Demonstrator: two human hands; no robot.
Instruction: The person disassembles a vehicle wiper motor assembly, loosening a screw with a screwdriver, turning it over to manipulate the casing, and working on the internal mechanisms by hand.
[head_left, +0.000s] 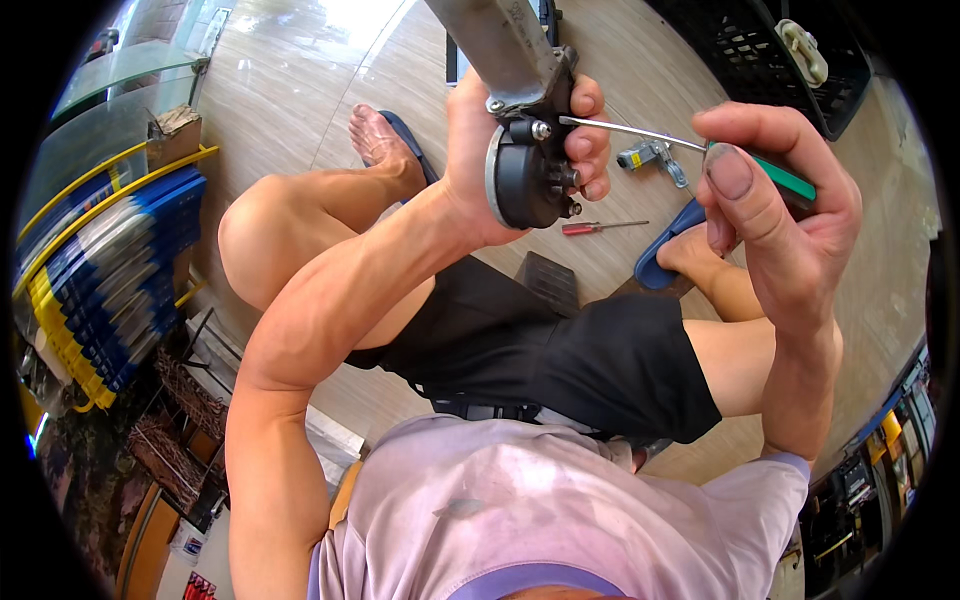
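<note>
My left hand (465, 170) is wrapped round a device with a black round housing (530, 180) and a long grey metal piece (505, 45) rising from it. Small screws and pegs stick out of the housing's side; I cannot tell what kind of device it is. Between the thumb and fingers of my right hand (785, 210) is a screwdriver (640, 132) with a green handle and a thin shaft. Its tip points left and meets the dark part beside the metal piece, near a screw. Whether it sits in a slot cannot be seen.
On the tiled floor lie a red-handled screwdriver (600, 228) and a small grey metal device with a yellow patch (650, 158). A dark block (548, 282) sits between my legs. At upper right stands a black crate (840, 115); a yellow rack (120, 170) of blue packages is at left.
</note>
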